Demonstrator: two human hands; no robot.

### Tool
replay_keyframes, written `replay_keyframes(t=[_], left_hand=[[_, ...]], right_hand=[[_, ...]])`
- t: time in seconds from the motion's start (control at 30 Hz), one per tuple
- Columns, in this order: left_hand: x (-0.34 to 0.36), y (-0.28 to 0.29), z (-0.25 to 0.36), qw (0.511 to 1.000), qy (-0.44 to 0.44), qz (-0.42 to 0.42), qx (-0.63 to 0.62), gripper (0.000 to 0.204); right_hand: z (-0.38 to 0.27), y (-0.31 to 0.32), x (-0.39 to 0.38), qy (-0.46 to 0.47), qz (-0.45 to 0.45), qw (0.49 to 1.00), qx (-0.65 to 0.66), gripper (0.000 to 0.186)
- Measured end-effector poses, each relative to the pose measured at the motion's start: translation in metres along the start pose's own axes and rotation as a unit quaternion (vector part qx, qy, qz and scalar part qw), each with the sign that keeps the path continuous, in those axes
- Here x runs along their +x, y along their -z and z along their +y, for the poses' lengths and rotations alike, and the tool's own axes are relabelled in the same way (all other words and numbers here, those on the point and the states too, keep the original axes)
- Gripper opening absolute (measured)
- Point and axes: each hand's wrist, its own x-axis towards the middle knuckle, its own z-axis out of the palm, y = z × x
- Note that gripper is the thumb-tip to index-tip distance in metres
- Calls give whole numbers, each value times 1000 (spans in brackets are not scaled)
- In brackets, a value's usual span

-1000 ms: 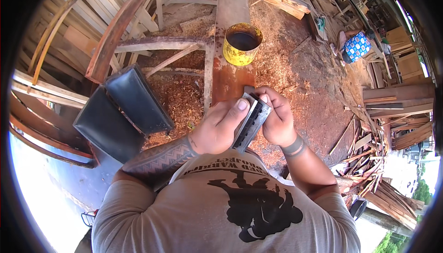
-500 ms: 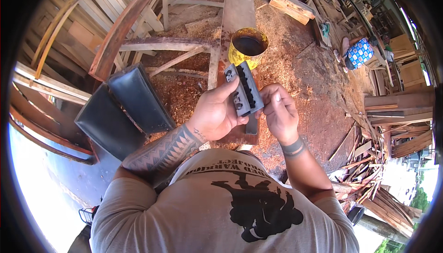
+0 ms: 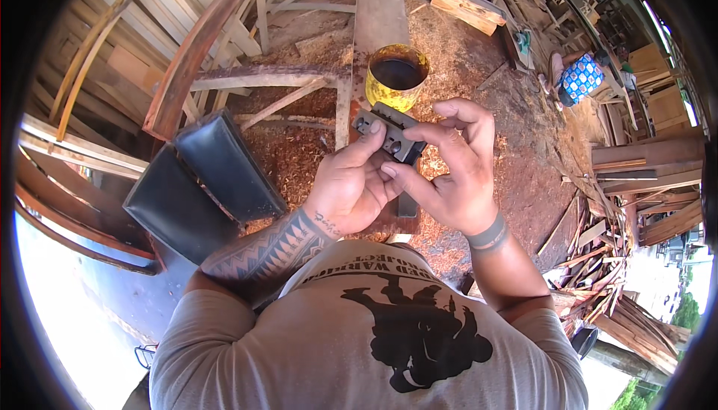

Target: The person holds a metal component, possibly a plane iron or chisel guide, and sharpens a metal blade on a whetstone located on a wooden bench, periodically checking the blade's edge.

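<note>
A grey rectangular metal block (image 3: 395,141) with holes and a dark toothed-looking slot is held up in front of my chest. My left hand (image 3: 350,185) is closed around its left part, thumb pressed on the face. At the block's right end, my right hand (image 3: 465,178) pinches with index finger and thumb, its other fingers raised. Just beyond the block stands a yellow stained bucket (image 3: 390,97) with dark liquid inside. Below my hands, a dark narrow piece (image 3: 407,205) lies on a reddish board, partly hidden.
Two black padded panels (image 3: 228,163) stand at the left beside curved wooden frames (image 3: 202,51). Shavings cover the floor (image 3: 464,111). Scrap wood (image 3: 598,253) is heaped at the right. A person in blue patterned clothing (image 3: 582,81) is at the far right.
The block has been tilted, turning its holed face more toward me. My right hand has moved up and spread, with finger and thumb now at the block's right end.
</note>
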Motion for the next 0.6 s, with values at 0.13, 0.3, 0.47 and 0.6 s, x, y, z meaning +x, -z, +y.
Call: replay_keyframes(t=[0.13, 0.3, 0.47, 0.6], left_hand=[[1, 7, -3, 1000, 3, -13, 3, 33], [7, 28, -2, 969, 42, -220, -99, 49], [5, 24, -7, 988, 38, -139, -64, 53], [4, 23, -10, 982, 43, -152, -106, 54]], right_hand=[[3, 2, 0, 28, -16, 999, -29, 60], [-3, 6, 4, -31, -9, 997, 71, 73], [6, 6, 2, 9, -3, 999, 45, 80], [6, 4, 0, 22, -3, 999, 32, 82]])
